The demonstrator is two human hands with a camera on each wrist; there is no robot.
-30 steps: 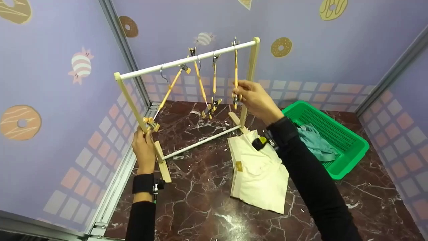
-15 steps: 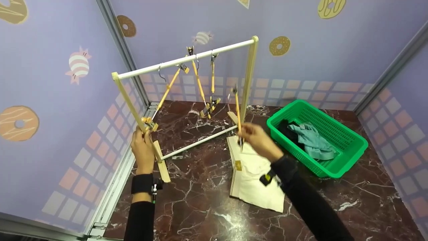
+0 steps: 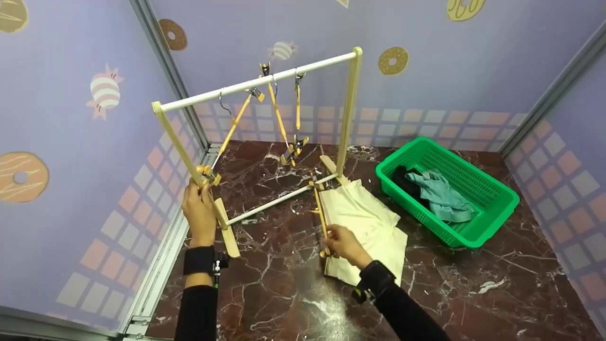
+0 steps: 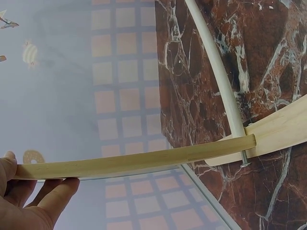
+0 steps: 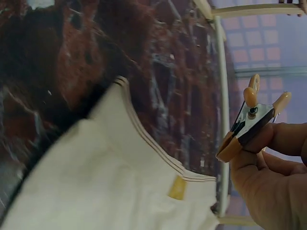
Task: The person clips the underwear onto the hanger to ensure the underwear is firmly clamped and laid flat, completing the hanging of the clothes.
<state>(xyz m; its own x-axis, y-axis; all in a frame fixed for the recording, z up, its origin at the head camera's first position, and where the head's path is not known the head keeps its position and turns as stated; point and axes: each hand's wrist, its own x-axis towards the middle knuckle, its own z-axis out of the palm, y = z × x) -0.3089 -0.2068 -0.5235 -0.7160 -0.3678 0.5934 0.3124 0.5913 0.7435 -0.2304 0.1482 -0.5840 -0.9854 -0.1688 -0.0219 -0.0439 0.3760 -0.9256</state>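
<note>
My left hand (image 3: pixel 201 215) grips the left upright (image 3: pixel 177 139) of a small wooden clothes rack; the left wrist view shows thumb and fingers about the same post (image 4: pixel 124 162). My right hand (image 3: pixel 346 244) holds a wooden clip hanger (image 3: pixel 321 210) by its near end, off the rail. In the right wrist view, my fingers pinch beside the hanger's metal clip (image 5: pixel 256 120) with its wooden tips. Below and beside that hand lie cream shorts (image 3: pixel 369 222), spread on the dark marble-look surface, with a tan label (image 5: pixel 178 188) at the waistband.
From the rack's white top rail (image 3: pixel 326 62) hang several more clip hangers, one slanting down (image 3: pixel 234 125) towards my left hand. A green basket (image 3: pixel 502 208) at the right holds a teal cloth (image 3: pixel 442 196) and a black one (image 3: pixel 402 182). Patterned walls (image 3: pixel 435 80) enclose the surface.
My right hand has lifted the rightmost hanger off the rail and brought it down and nearer, beside the shorts. The left hand keeps its grip on the post.
</note>
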